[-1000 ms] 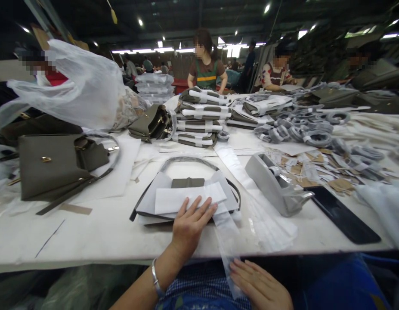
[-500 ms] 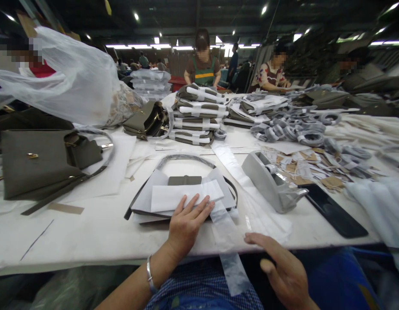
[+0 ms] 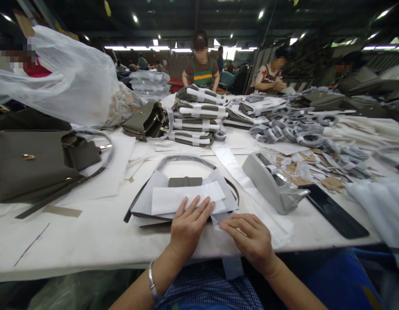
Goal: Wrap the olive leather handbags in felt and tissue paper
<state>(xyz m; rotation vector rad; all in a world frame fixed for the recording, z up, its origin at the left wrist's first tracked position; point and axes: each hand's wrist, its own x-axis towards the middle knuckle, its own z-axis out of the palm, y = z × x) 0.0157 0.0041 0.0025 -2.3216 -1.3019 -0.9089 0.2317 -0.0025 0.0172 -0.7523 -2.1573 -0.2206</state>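
Observation:
An olive bag (image 3: 185,182) lies in front of me, partly covered by white wrapping paper (image 3: 173,199), its film-wrapped handle arching behind. My left hand (image 3: 190,224) lies flat with fingers spread on the paper's front edge. Just right of it, my right hand (image 3: 251,241) pinches a clear plastic strip (image 3: 218,218) at the bag's front right corner. The strip's lower end (image 3: 233,267) hangs below the table edge. A grey tape dispenser (image 3: 267,183) stands to the right of the bag.
A black phone (image 3: 336,211) lies right of the dispenser. Another olive bag (image 3: 34,165) stands at the left. Wrapped bags (image 3: 201,110) are stacked behind, with coiled straps (image 3: 309,137) and tags (image 3: 331,183) at the right. A person (image 3: 202,71) is across the table.
My right hand has moved left and up to the bag's front corner and closed on the plastic strip. The strip's hanging end is higher. My left hand has stayed on the paper.

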